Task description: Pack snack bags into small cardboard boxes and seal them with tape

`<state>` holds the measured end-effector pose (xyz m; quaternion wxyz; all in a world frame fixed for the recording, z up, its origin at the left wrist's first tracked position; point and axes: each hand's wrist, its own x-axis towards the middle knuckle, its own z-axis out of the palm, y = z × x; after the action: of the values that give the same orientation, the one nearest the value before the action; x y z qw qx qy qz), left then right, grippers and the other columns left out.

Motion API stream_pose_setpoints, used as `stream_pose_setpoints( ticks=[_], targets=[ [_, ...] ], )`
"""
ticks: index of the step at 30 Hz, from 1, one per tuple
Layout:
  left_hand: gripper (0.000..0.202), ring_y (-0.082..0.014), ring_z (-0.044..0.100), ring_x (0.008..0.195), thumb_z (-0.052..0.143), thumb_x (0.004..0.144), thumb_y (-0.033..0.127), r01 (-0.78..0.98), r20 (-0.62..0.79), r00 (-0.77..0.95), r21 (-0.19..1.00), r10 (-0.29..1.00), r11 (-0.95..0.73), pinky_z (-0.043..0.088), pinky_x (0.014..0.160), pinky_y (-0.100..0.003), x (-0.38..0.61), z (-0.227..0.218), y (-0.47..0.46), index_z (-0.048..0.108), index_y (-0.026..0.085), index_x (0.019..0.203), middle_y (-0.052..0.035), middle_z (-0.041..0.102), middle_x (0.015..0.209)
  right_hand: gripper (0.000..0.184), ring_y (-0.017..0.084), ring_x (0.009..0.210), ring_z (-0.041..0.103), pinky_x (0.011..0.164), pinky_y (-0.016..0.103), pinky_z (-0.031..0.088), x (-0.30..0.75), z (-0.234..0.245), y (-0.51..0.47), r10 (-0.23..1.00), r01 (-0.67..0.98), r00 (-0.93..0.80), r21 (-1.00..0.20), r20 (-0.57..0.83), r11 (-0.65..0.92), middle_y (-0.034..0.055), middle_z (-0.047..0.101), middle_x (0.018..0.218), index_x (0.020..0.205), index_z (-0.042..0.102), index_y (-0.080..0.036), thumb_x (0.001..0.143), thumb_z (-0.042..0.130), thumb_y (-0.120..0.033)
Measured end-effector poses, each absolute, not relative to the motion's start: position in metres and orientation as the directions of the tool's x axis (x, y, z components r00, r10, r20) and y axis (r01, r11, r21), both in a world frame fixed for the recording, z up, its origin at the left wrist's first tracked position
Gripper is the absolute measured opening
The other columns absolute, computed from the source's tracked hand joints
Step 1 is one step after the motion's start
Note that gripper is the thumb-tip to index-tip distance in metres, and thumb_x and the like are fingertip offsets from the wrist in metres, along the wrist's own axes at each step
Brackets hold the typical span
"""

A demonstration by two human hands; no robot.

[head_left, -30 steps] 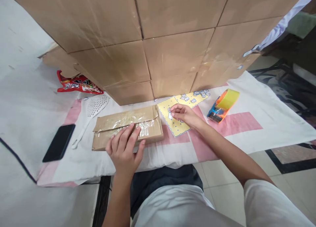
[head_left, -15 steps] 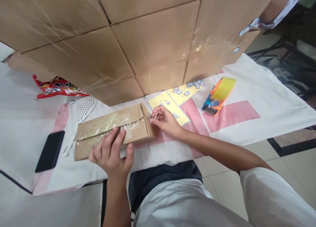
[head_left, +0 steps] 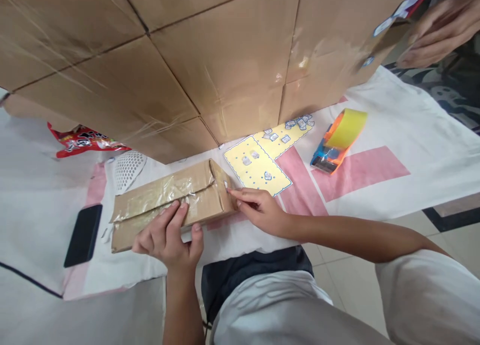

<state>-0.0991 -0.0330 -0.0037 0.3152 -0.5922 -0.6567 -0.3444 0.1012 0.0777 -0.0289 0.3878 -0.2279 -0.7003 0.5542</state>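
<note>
A taped cardboard box (head_left: 198, 180) lies on the cloth-covered table. My left hand (head_left: 168, 235) steadies it, fingers on the top seam and thumb against the near side. At the box's right end, my right hand (head_left: 258, 207) has its fingers drawn together, the fingertips at a small white sticker (head_left: 225, 184) on the end face. The fingers partly hide the sticker. Just behind that hand lies a yellow sticker sheet (head_left: 253, 167) with several small printed pieces on it.
Large stacked cartons (head_left: 232, 70) stand along the back. An orange-and-blue tape dispenser (head_left: 332, 150) is to the right. A phone (head_left: 83, 235), a white perforated object (head_left: 129, 170) and a red packet (head_left: 86, 140) are at the left. Another person's hand (head_left: 442, 32) shows at upper right.
My right hand has moved slightly down and nearer, and its fingertips now meet the box's end face. My left hand stays on the box. The other person's hand has come into view.
</note>
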Motion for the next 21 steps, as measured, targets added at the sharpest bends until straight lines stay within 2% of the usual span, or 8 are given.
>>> stream_pose_setpoints(
  ticks=[2,6,8,12,14,16,18,21],
  targets=[
    [0.04,-0.0281,0.059,0.099,0.055,0.096,0.046,0.995,0.825,-0.102,0.082,0.556,0.061,0.032,0.099,-0.043,-0.099,-0.004,-0.033,0.072,0.024,0.125,-0.0106,0.076,0.115,0.044,0.014,0.082,0.063,0.073,0.027,0.051,0.102,-0.029,0.076,0.744,-0.12,-0.589,-0.944,0.316,0.307,0.0069,0.071,0.096,0.138,0.068,-0.016,0.099,0.049,-0.016],
    [0.039,-0.0283,0.06,0.098,0.055,0.095,0.046,0.994,0.826,-0.105,0.079,0.553,0.072,0.033,0.099,-0.044,-0.1,-0.007,-0.034,0.073,0.024,0.122,-0.0103,0.076,0.114,0.046,0.013,0.074,0.057,0.072,0.027,0.05,0.103,-0.029,0.074,0.726,-0.125,-0.592,-0.929,0.351,0.347,0.0031,0.068,0.083,0.139,0.067,-0.017,0.098,0.048,-0.016],
    [0.039,-0.0289,0.06,0.098,0.055,0.095,0.046,0.993,0.825,-0.118,0.084,0.552,0.087,0.033,0.1,-0.046,-0.101,-0.008,-0.035,0.074,0.024,0.12,-0.0108,0.076,0.114,0.046,0.011,0.067,0.05,0.065,0.025,0.045,0.105,-0.028,0.076,0.734,-0.103,-0.629,-0.963,0.256,0.248,0.0006,0.065,0.079,0.139,0.068,-0.018,0.097,0.048,-0.017],
    [0.039,-0.0307,0.06,0.1,0.057,0.093,0.045,0.99,0.805,-0.143,0.106,0.576,0.097,0.033,0.1,-0.049,-0.104,-0.01,-0.038,0.073,0.026,0.123,-0.0117,0.075,0.115,0.046,0.01,0.061,0.04,0.056,0.022,0.036,0.106,-0.024,0.085,0.699,-0.062,-0.715,-0.997,0.006,-0.055,-0.0031,0.054,0.068,0.141,0.067,-0.02,0.098,0.049,-0.021],
    [0.039,-0.0315,0.059,0.103,0.058,0.094,0.043,0.99,0.797,-0.14,0.116,0.588,0.078,0.031,0.101,-0.051,-0.104,-0.01,-0.039,0.071,0.027,0.127,-0.0123,0.074,0.117,0.049,0.01,0.061,0.039,0.055,0.022,0.035,0.105,-0.024,0.088,0.676,-0.063,-0.735,-0.988,-0.05,-0.142,-0.0023,0.057,0.071,0.144,0.064,-0.022,0.098,0.05,-0.023],
    [0.04,-0.0322,0.058,0.106,0.057,0.095,0.041,0.991,0.793,-0.136,0.119,0.594,0.069,0.03,0.103,-0.052,-0.103,-0.01,-0.039,0.069,0.027,0.13,-0.0128,0.073,0.119,0.052,0.01,0.064,0.041,0.056,0.022,0.037,0.102,-0.026,0.089,0.672,-0.072,-0.739,-0.984,-0.058,-0.164,0.001,0.066,0.087,0.148,0.06,-0.023,0.096,0.051,-0.023],
    [0.04,-0.0326,0.058,0.107,0.057,0.094,0.041,0.989,0.79,-0.148,0.119,0.594,0.087,0.031,0.103,-0.052,-0.102,-0.009,-0.039,0.07,0.027,0.129,-0.0129,0.073,0.119,0.055,0.01,0.065,0.041,0.058,0.022,0.038,0.1,-0.027,0.089,0.671,-0.083,-0.74,-0.985,-0.041,-0.152,0.0027,0.068,0.1,0.15,0.057,-0.023,0.096,0.051,-0.022],
    [0.039,-0.032,0.061,0.103,0.057,0.092,0.042,0.988,0.804,-0.155,0.113,0.575,0.107,0.033,0.101,-0.052,-0.1,-0.008,-0.037,0.073,0.026,0.123,-0.0119,0.075,0.116,0.06,0.01,0.064,0.04,0.058,0.023,0.037,0.099,-0.025,0.089,0.666,-0.071,-0.746,-0.993,-0.01,-0.094,-0.0011,0.059,0.084,0.156,0.05,-0.023,0.096,0.052,-0.022]
  ],
)
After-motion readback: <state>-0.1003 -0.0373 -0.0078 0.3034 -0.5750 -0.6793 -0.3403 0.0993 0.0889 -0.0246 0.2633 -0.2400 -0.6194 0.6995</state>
